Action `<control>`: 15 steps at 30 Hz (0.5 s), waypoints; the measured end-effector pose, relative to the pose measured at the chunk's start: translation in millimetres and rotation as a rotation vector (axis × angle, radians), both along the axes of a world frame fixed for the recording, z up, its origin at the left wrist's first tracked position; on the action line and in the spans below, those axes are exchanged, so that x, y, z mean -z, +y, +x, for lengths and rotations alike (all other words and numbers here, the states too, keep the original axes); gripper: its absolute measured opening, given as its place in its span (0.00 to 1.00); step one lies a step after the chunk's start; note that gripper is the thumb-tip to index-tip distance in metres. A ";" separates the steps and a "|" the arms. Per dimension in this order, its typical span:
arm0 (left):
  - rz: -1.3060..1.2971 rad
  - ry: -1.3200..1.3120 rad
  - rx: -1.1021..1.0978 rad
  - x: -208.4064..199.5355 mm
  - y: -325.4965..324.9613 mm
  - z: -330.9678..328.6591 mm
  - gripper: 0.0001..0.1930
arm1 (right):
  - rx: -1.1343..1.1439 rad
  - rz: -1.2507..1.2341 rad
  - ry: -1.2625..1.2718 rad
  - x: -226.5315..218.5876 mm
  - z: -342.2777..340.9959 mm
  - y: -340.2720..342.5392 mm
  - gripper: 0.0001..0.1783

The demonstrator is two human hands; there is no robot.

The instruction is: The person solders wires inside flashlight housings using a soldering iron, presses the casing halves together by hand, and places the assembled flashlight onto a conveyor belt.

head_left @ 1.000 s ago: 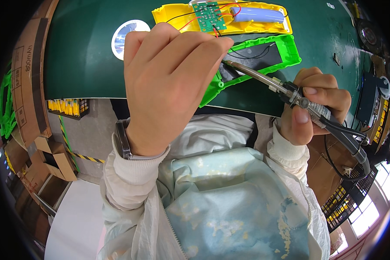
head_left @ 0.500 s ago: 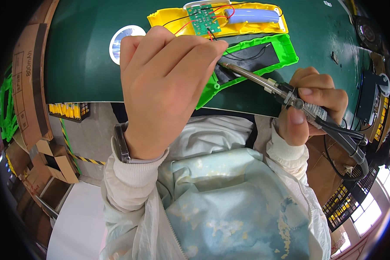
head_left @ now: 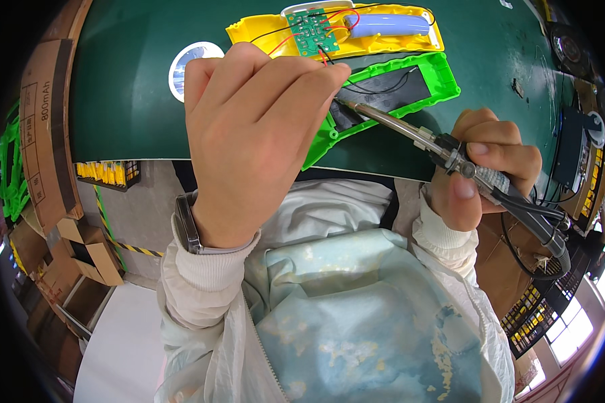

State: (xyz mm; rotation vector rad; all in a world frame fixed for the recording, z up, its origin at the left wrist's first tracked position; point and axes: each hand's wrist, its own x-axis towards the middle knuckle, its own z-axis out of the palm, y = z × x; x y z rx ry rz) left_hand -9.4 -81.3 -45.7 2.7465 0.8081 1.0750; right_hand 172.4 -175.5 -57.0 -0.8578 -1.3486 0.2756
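Note:
My right hand (head_left: pixel 494 161) grips a soldering iron (head_left: pixel 444 148) with a metal barrel and thick cable. Its tip (head_left: pixel 339 102) points left, just below my left fingertips, over the dark panel (head_left: pixel 390 91) in a green plastic casing (head_left: pixel 444 77). Closed in a pinch, my left hand (head_left: pixel 255 134) covers the casing's left part. Thin red and black wires (head_left: pixel 325 55) run from a green circuit board (head_left: pixel 312 32) down into the pinch; their ends are hidden. The board lies in a yellow casing (head_left: pixel 262 27) beside a blue cylindrical battery (head_left: pixel 390 25).
A round white-rimmed reflective disc (head_left: pixel 175 74) lies on the green table (head_left: pixel 128 80), left of my left hand. Cardboard boxes (head_left: pixel 44 127) stand at the left, with a black crate (head_left: pixel 131 176) of yellow parts below the table edge. Dark equipment (head_left: pixel 571 148) is at the right.
The soldering iron and my right hand have shifted very slightly. The casings appear a little further left, and my left hand keeps its pinch in nearly the same place.

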 end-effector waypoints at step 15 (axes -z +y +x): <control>-0.078 0.076 -0.016 -10.4 -4.7 1.8 0.11 | -0.018 -0.028 0.105 -3.4 0.7 -13.2 0.18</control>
